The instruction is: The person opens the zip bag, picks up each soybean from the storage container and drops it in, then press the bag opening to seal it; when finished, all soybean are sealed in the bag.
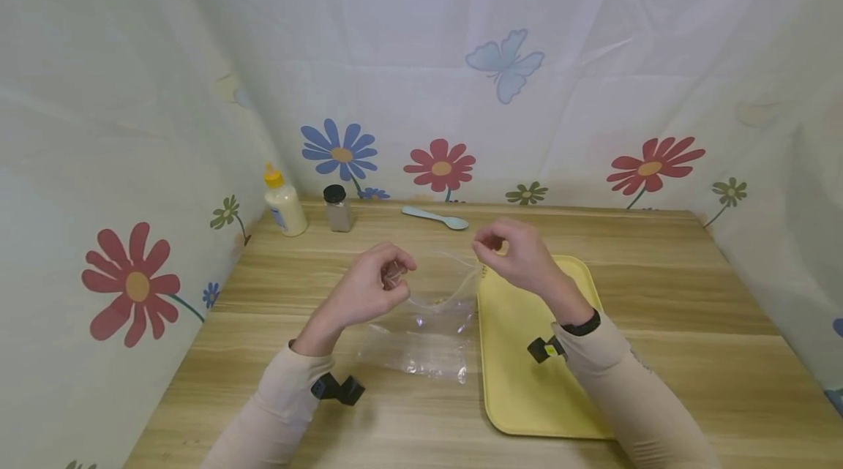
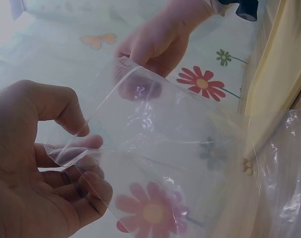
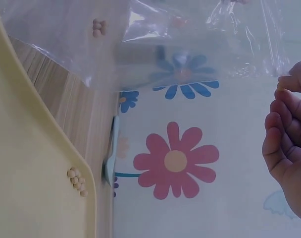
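A clear plastic bag (image 1: 421,355) is stretched between both hands, its opening spread and its lower part over the table. My left hand (image 1: 375,284) pinches one side of the bag's mouth between thumb and fingers, as the left wrist view shows close up. At the opposite corner of the mouth, the right hand (image 1: 516,255) pinches the edge with curled fingers. A few small tan beads (image 3: 98,28) show through the film low in the bag. More such beads (image 3: 76,181) lie in a corner of the yellow tray (image 1: 527,388), below the right forearm.
Along the back of the wooden table (image 1: 691,352) are a yellow-capped bottle (image 1: 285,205), a black-lidded jar (image 1: 339,210) and a light-blue spoon (image 1: 435,218). A flower-printed curtain (image 1: 408,30) surrounds the table at the back and sides.
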The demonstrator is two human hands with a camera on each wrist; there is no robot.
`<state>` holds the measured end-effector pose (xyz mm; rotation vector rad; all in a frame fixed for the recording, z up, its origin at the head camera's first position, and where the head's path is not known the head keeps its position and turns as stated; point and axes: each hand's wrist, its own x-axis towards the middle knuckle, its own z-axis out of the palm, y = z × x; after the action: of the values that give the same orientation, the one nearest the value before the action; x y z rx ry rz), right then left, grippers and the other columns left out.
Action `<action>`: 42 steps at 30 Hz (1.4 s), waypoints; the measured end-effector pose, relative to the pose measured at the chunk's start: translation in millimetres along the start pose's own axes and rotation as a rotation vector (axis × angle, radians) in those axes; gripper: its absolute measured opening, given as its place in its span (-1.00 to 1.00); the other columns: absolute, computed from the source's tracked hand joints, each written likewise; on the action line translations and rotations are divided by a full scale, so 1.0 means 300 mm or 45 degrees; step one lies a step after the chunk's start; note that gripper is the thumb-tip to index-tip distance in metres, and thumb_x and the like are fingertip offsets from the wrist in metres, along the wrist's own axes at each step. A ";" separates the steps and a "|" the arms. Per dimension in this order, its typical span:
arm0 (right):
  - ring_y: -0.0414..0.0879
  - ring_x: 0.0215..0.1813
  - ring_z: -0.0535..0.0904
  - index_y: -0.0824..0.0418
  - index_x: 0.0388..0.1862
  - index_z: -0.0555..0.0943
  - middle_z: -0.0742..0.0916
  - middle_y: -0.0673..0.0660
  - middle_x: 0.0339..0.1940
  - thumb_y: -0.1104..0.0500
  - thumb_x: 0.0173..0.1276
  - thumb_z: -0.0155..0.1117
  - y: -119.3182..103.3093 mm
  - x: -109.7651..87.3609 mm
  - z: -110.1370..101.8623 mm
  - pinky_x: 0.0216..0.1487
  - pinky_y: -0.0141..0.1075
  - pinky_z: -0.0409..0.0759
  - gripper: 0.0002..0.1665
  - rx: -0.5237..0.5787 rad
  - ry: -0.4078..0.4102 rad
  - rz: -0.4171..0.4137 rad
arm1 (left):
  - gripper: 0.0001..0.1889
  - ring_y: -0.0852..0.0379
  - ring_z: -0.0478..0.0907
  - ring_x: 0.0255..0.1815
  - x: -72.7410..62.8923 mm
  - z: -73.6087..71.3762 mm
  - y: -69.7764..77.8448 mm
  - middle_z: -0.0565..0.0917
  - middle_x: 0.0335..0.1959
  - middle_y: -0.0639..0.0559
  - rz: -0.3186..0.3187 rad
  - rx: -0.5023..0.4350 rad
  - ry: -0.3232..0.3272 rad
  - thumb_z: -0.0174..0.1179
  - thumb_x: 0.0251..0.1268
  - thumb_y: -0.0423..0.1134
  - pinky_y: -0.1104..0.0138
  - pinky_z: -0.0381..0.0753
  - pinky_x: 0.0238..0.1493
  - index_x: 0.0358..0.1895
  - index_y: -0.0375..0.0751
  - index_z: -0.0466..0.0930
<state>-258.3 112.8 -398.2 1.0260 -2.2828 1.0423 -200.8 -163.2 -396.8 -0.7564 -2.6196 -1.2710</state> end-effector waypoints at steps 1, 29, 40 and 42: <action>-0.22 -0.38 0.55 0.17 -0.35 0.68 0.68 0.00 -0.43 0.31 0.16 0.36 -0.006 0.001 0.000 -0.32 -0.31 0.57 -0.92 0.011 -0.001 -0.008 | -0.72 0.13 0.45 -0.42 0.000 0.000 0.000 0.55 -0.37 -0.07 -0.001 -0.001 -0.001 0.16 -0.08 -0.42 0.36 0.52 -0.42 -0.19 -0.18 0.60; -0.22 -0.32 0.55 0.19 -0.31 0.68 0.69 -0.01 -0.37 0.21 0.17 0.40 -0.078 0.003 0.023 -0.28 -0.32 0.58 -0.88 0.115 -0.052 -0.185 | -0.72 0.13 0.45 -0.41 -0.001 -0.004 0.003 0.52 -0.38 0.03 0.001 0.010 0.002 0.17 -0.06 -0.41 0.36 0.53 -0.42 -0.18 -0.21 0.61; -0.20 -0.31 0.56 0.21 -0.27 0.69 0.71 0.00 -0.35 0.23 0.20 0.37 -0.063 0.007 0.004 -0.26 -0.27 0.59 -0.89 0.089 -0.066 -0.146 | -0.73 0.12 0.45 -0.41 -0.003 -0.006 0.003 0.56 -0.35 -0.08 -0.009 0.003 -0.001 0.17 -0.05 -0.41 0.36 0.52 -0.41 -0.18 -0.17 0.60; -0.20 -0.31 0.56 0.21 -0.28 0.69 0.71 0.00 -0.36 0.25 0.21 0.37 -0.056 0.008 0.003 -0.27 -0.26 0.59 -0.90 0.084 -0.060 -0.130 | -0.72 0.12 0.45 -0.40 -0.003 -0.007 0.002 0.56 -0.35 -0.10 -0.008 0.004 -0.003 0.17 -0.05 -0.41 0.36 0.52 -0.41 -0.18 -0.18 0.60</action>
<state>-247.0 103.7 -389.5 1.1930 -2.2200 1.0686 -200.0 -164.7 -395.3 -0.7505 -2.6269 -1.2678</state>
